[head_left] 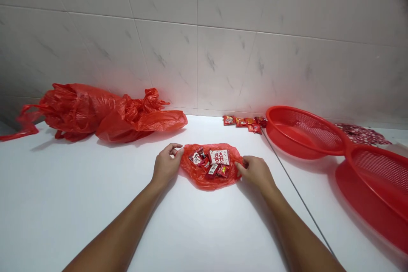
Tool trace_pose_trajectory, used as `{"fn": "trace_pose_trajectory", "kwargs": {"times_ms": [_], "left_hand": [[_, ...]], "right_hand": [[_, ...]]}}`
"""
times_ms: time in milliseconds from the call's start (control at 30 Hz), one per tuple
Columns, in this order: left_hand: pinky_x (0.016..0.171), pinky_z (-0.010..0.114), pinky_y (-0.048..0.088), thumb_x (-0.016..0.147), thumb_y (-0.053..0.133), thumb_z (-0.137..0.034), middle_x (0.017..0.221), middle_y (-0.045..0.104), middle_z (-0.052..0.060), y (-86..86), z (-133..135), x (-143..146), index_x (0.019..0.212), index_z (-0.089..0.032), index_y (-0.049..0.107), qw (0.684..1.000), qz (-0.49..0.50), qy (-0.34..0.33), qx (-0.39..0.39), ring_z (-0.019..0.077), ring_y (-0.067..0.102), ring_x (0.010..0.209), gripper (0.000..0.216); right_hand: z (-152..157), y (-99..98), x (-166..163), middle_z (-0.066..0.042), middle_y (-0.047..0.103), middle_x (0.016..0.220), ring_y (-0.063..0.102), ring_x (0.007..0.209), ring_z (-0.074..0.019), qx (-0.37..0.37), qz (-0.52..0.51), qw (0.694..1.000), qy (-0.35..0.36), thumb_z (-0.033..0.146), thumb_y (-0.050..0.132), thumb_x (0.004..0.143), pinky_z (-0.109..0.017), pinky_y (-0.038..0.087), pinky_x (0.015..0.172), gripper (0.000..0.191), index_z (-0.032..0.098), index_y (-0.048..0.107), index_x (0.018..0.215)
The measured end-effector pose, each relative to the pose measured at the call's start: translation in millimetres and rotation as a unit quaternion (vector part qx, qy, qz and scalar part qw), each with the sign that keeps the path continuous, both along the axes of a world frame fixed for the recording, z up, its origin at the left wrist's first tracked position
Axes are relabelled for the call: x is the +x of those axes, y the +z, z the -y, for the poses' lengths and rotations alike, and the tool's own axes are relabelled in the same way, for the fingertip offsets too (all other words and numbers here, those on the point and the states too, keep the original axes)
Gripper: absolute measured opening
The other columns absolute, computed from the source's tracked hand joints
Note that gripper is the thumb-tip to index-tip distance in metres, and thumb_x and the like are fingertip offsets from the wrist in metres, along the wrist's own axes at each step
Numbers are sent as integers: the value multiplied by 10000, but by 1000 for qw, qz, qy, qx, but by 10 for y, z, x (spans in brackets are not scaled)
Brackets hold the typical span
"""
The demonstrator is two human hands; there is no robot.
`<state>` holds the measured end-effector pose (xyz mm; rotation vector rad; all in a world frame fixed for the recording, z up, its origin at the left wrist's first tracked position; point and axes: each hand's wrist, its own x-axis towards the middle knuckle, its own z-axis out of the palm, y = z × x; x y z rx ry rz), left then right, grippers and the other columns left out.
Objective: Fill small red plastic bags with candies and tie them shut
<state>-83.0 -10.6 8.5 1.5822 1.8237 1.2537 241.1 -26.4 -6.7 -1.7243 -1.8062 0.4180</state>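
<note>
A small red plastic bag (204, 178) lies spread on the white table (95, 204) in front of me. On it rest several wrapped candies (204, 162) and a small white card with a red pattern (219, 157). My left hand (165, 165) pinches the bag's left edge with thumb and fingers. My right hand (256, 171) grips the bag's right edge, fingers curled.
A heap of crumpled red plastic bags (95, 112) lies at the back left by the tiled wall. Several loose candies (244, 122) sit near the wall. Two red mesh baskets (302, 131) (379, 187) stand at the right, with a patterned red sheet (363, 134) behind them.
</note>
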Motion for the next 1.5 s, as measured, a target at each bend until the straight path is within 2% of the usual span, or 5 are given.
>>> {"fn": "trace_pose_trajectory", "kwargs": {"times_ms": [300, 533, 800, 1067, 1500], "left_hand": [[884, 334, 555, 854, 765, -392, 833, 760, 45, 1028, -88, 56, 1027, -173, 724, 961, 215, -55, 167, 197, 736, 859, 283], [1041, 417, 585, 897, 750, -327, 1085, 774, 71, 1834, 249, 312, 1239, -215, 669, 928, 217, -104, 285, 247, 730, 1173, 369], [974, 421, 623, 914, 765, -285, 1000, 806, 57, 1804, 519, 681, 1026, -228, 807, 955, 82, -216, 187, 254, 764, 1025, 133], [931, 360, 594, 920, 764, -374, 1190, 732, 45, 1726, 467, 910, 1102, -335, 825, 952, -4, -271, 140, 230, 686, 1112, 196], [843, 343, 582, 906, 750, -415, 1008, 774, 21, 1701, 447, 829, 950, -260, 762, 956, -68, -270, 96, 222, 712, 943, 161]], "right_hand": [[-283, 1051, 247, -47, 712, 884, 637, 842, -195, 28, -527, 847, 65, 391, 802, 716, -295, 510, 735, 217, 208, 685, 715], [-1, 1713, -22, -35, 741, 1175, 689, 1199, -267, 181, -545, 797, 187, 327, 751, 892, -417, 584, 931, 142, 319, 688, 1019], [128, 1666, -307, 44, 572, 774, 577, 678, -172, 18, -359, 892, 274, 352, 830, 864, -312, 497, 608, 582, 359, 533, 1365], [61, 1606, -496, 53, 411, 621, 369, 555, -100, -126, -278, 870, 388, 421, 572, 1035, -251, 311, 507, 418, 211, 493, 683], [-54, 1569, -352, 20, 642, 619, 529, 501, -121, -104, -394, 866, 290, 677, 522, 1029, -264, 457, 555, 492, 216, 676, 953]]}}
